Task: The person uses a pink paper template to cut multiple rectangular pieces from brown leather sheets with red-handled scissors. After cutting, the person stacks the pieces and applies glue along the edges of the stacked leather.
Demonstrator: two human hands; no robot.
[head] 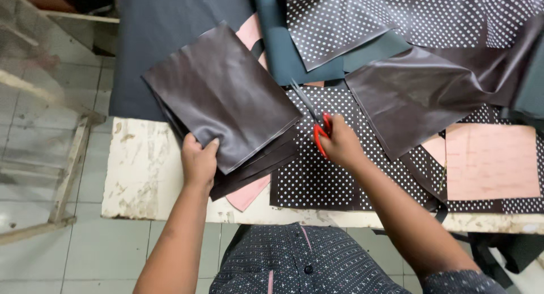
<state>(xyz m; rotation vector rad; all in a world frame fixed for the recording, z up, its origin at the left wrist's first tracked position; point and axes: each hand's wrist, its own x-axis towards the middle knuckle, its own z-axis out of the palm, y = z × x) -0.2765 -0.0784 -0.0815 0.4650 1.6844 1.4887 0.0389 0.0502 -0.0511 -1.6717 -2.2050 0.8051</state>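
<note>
Cutting station: stacked brown sheets (pixel 224 96), red-handled scissors (pixel 315 121).
Left hand (pixel 198 161) clamps stack's edge; right hand (pixel 339 142) grips scissors; advisable: keep layers squared, blades level.

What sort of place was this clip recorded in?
Probably a small cutting or sewing workshop. A worn white table is covered with cut pieces of dark brown leather-like material and dotted fabric. The right hand holds red-handled scissors, and the left hand grips the stacked brown pieces.
</note>
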